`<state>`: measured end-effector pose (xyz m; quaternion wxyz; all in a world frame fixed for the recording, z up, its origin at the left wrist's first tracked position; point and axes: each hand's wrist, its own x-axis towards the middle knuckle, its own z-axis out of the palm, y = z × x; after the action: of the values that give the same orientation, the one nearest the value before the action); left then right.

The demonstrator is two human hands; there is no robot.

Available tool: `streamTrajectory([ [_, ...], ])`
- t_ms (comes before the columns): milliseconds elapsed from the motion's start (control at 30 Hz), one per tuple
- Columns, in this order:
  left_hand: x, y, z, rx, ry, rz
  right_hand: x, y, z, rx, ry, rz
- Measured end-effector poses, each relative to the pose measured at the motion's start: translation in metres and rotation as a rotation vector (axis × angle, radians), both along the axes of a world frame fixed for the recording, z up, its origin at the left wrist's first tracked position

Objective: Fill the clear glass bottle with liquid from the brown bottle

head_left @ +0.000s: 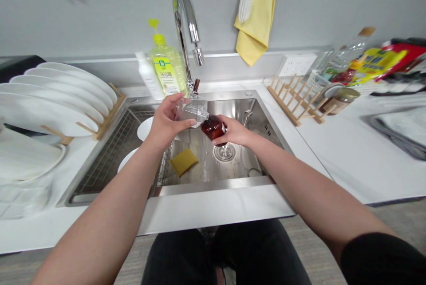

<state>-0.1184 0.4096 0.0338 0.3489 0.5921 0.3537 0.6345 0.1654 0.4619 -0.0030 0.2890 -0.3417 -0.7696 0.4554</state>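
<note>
My left hand (169, 118) is closed around a clear plastic container (195, 109) with angular sides, tilted over the sink. In my right hand (233, 132) is a dark reddish-brown bottle (213, 128), tipped so its neck points toward the clear container. The bottle's neck meets or nearly meets the container's edge; whether they touch I cannot tell. Both are held above the stainless steel sink (209, 179). Below them are a yellow sponge (184, 162) and the round drain (224, 152).
Behind the sink stand a chrome faucet (186, 18), a yellow-green dish soap bottle (166, 65) and a white bottle (148, 76). White plates (56, 98) fill a wooden rack on the left. Another wooden rack (296, 100) and jars stand right. A yellow cloth (258, 18) hangs on the wall.
</note>
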Motion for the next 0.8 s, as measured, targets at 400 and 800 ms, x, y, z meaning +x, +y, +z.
streamTrajectory([
  [400, 0.0022, -0.0029, 0.0013, 0.015, 0.010, 0.001, -0.0003, -0.0012, 0.0007, -0.023, 0.002, 0.032],
  [800, 0.0031, -0.0058, 0.0040, 0.021, 0.024, 0.015, -0.0006, -0.0025, -0.0010, -0.031, 0.004, 0.063],
])
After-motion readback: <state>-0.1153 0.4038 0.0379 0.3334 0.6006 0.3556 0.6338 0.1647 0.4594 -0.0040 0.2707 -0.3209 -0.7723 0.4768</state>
